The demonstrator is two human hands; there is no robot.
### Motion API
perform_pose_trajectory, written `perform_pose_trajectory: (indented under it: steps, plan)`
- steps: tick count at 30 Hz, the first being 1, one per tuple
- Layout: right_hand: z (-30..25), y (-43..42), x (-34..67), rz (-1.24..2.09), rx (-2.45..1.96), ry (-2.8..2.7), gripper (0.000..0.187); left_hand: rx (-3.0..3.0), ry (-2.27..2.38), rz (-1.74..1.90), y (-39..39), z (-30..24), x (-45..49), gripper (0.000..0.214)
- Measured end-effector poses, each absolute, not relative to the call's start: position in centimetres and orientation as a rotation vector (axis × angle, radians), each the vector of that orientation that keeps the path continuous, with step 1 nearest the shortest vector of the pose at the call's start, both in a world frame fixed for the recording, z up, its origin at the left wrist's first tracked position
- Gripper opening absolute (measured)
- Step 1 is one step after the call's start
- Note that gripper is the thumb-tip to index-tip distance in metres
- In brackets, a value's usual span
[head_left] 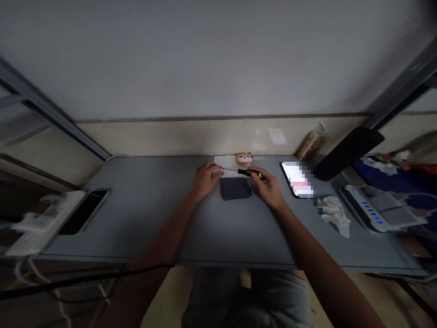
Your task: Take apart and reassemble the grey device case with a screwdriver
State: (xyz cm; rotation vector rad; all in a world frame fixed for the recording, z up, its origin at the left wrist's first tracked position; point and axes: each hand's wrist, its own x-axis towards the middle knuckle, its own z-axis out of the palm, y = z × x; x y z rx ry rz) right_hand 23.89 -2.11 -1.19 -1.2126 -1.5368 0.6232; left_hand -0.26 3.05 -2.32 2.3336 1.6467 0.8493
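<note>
Black screwdriver (pixel 243 172), clasped in the right grip (pixel 269 186), points at the left grip (pixel 205 179), whose hold is unclear.

Tip of screwdriver (pixel 243 172) indistinct

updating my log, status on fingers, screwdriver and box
Right fingers gripping screwdriver by its handle. Left fingers beside its tip; any grip unclear. Dark box flat on table. Nothing visible atop it.
</note>
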Motion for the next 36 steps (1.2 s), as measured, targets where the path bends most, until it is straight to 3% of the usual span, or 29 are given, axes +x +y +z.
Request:
perform_pose_trajectory:
  steps: [20, 27, 36]
  plan:
    - [-0.6, -1.7, 24.4, 0.543, -1.258, -1.365, 0.047, 2.312, 1.725, 0.782, 2.7, -0.7, -0.6, 0.018]
    - [-0.2, -1.4, 25.3, 0.430, -1.315, -1.160, 0.051, 2.220, 1.288, 0.498, -0.1, 2.2, 0.0, 0.030]
    - [0.1, -1.3, 25.9, 0.298, -1.363, -1.051, 0.048, 2.400, 1.594, 0.497, -2.6, 1.1, 3.4, 0.030]
